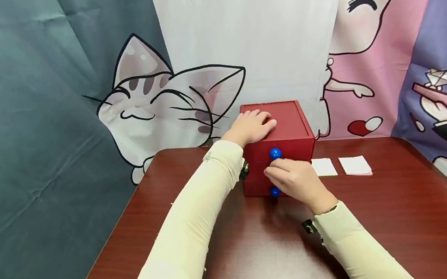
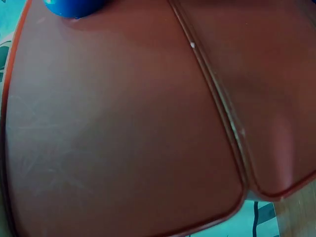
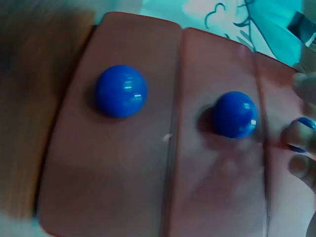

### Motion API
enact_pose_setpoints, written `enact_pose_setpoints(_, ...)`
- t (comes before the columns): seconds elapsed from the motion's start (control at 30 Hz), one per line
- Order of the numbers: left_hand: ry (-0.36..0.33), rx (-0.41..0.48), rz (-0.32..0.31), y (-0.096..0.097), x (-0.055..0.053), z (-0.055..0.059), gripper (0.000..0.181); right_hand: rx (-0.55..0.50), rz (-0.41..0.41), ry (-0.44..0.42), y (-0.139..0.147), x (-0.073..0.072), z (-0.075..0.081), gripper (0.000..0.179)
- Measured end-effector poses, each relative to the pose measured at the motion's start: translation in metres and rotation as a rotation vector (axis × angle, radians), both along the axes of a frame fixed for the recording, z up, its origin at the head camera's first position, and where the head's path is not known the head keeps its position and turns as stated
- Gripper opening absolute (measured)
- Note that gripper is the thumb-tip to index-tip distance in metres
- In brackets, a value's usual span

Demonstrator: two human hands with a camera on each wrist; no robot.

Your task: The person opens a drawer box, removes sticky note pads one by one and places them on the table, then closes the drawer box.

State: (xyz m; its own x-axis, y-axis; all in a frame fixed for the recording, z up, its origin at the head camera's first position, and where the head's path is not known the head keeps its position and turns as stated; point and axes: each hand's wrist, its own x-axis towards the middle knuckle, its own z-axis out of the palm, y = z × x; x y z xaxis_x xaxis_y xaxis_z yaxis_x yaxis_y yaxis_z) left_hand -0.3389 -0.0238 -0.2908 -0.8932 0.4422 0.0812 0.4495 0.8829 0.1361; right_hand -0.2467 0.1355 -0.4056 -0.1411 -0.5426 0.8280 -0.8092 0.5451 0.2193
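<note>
A red drawer cabinet (image 1: 288, 124) with round blue knobs stands on the table in the head view. My left hand (image 1: 250, 127) rests flat on its top with the fingers stretched out. In front of the drawer fronts is my right hand (image 1: 293, 177), just below the top knob (image 1: 275, 153) and above the bottom knob (image 1: 274, 192). The right wrist view shows the bottom knob (image 3: 121, 91) and middle knob (image 3: 234, 114) uncovered. Spread, bent fingers (image 3: 299, 166) partly cover the top knob there; a grip on it is not visible. The left wrist view shows a drawer front (image 2: 128, 128) up close.
Two stacks of white paper notes (image 1: 354, 165) lie on the brown table (image 1: 242, 258) to the right of the cabinet. Behind the table hangs a printed cloth (image 1: 260, 28) with cartoon figures.
</note>
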Motion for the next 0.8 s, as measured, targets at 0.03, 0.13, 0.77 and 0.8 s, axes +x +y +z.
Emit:
enact_pose_setpoints(0.03,-0.003,0.006,0.0,0.0,0.001,0.0,0.056,0.037,-0.011,-0.02,0.0,0.0,-0.003,0.023)
enact_pose_setpoints(0.13,-0.008,0.008,0.004,0.001,0.002,-0.001,0.056,0.105,-0.097,-0.1,0.001,0.001,-0.011,0.025)
enact_pose_setpoints(0.77,0.031,0.021,0.005,0.0,-0.002,-0.005,0.053,0.027,-0.175,-0.129,-0.008,-0.003,-0.041,0.012)
enact_pose_setpoints(0.8,0.032,0.027,0.004,0.0,-0.002,-0.005,0.053,0.023,-0.173,-0.122,-0.008,-0.002,-0.041,0.012)
